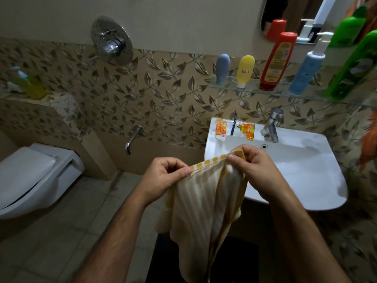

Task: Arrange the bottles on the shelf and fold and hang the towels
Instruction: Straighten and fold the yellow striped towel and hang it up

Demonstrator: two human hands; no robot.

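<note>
A cream towel with yellow stripes [201,205] hangs in front of me, held up by its top edge. My left hand [163,176] pinches the left end of that edge and my right hand [253,170] pinches the right end, where the cloth is bunched. On the glass shelf [228,86] above the sink stand a grey-blue tube [222,68], a yellow tube [245,70], a red bottle [278,62], a blue pump bottle [308,72] and a green bottle [355,68].
The white sink [306,172] with its tap [272,125] is right behind my hands; small tubes and a sachet [247,130] lie on its rim. A toilet [34,178] stands at the left. An orange cloth [369,139] hangs at the right edge.
</note>
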